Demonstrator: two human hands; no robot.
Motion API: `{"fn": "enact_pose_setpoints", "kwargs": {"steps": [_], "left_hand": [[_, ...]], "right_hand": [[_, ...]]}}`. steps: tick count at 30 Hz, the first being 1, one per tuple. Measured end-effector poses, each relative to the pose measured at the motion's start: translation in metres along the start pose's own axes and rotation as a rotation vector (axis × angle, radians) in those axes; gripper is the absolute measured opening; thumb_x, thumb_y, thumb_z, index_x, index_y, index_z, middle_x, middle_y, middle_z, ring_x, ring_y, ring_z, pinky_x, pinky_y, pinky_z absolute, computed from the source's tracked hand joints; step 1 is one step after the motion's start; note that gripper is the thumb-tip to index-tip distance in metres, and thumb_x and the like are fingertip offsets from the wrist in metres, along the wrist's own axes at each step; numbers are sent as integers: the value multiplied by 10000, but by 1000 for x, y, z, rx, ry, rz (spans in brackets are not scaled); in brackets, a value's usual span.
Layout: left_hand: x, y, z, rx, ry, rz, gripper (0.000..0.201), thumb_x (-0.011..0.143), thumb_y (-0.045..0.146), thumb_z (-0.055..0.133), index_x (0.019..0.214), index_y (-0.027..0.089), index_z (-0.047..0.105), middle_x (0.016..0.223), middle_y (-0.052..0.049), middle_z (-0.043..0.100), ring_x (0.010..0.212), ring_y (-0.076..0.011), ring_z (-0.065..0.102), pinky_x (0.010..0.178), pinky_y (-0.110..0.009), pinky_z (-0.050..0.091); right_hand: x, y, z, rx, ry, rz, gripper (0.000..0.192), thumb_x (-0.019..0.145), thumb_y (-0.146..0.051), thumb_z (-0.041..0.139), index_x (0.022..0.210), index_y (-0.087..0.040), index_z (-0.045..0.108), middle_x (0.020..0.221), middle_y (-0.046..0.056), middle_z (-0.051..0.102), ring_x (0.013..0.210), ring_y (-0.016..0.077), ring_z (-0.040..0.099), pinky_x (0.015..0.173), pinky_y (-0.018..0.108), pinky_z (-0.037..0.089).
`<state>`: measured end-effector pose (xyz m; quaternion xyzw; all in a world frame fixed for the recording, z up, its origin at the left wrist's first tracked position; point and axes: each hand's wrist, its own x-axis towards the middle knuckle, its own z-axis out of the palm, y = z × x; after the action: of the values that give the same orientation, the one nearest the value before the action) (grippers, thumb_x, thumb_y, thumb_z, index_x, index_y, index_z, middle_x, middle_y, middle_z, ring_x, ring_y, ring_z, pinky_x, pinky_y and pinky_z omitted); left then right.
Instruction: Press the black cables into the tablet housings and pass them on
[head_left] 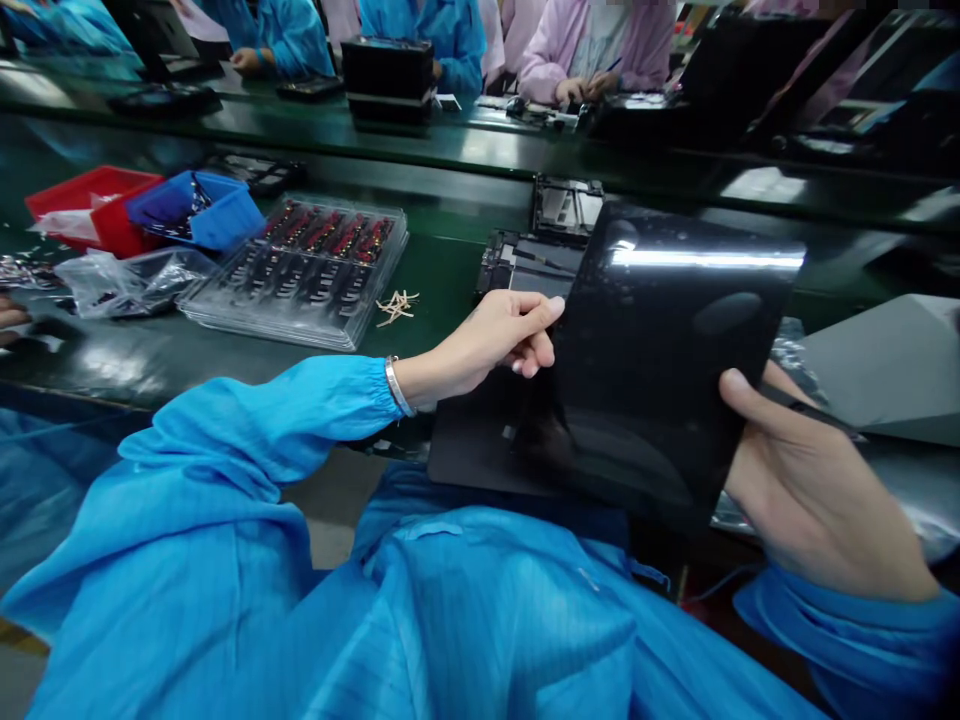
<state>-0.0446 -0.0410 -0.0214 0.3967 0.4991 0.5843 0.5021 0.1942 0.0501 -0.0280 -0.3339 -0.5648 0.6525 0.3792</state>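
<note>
A glossy black tablet panel [660, 350] is tilted up over my lap, its screen reflecting a strip light. My left hand [499, 340] pinches its left edge with thumb and fingertips. My right hand [810, 490] grips its right lower edge, thumb on the front face. Both arms are in blue sleeves. A silver bracelet [398, 385] circles my left wrist. Behind the panel lie open black tablet frames [525, 262] on the green bench.
A clear plastic tray [300, 275] of small parts, a blue bin [199, 208], a red bin [94, 200] and a plastic bag [127, 280] sit at the left. A grey sheet [885, 365] lies at the right. Other people work across the far bench [450, 140].
</note>
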Motion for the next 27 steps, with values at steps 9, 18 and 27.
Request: {"fn": "enact_pose_setpoints", "kwargs": {"steps": [9, 18, 27], "left_hand": [[3, -2, 0, 9, 7, -22, 405, 1055, 348, 579, 721, 157, 452, 540, 20, 623, 378, -18, 508, 394, -113, 311], [2, 1, 1, 23, 0, 7, 438, 1023, 418, 609, 705, 162, 449, 511, 21, 619, 366, -28, 507, 379, -117, 335], [1, 3, 3, 16, -4, 11, 415, 1034, 370, 602, 705, 161, 457, 505, 24, 617, 360, -28, 510, 378, -121, 336]], "right_hand": [[2, 1, 0, 37, 48, 54, 148, 904, -303, 739, 1043, -323, 785, 1301, 15, 739, 1177, 268, 728, 1062, 455, 608], [-1, -3, 3, 41, 46, 29, 141, 918, -298, 726, 1042, -322, 787, 1299, 10, 741, 1200, 262, 717, 1101, 465, 585], [7, 11, -7, 43, -16, 25, 132, 926, -304, 713, 1030, -330, 790, 1232, -2, 768, 1167, 261, 732, 1087, 461, 595]]}}
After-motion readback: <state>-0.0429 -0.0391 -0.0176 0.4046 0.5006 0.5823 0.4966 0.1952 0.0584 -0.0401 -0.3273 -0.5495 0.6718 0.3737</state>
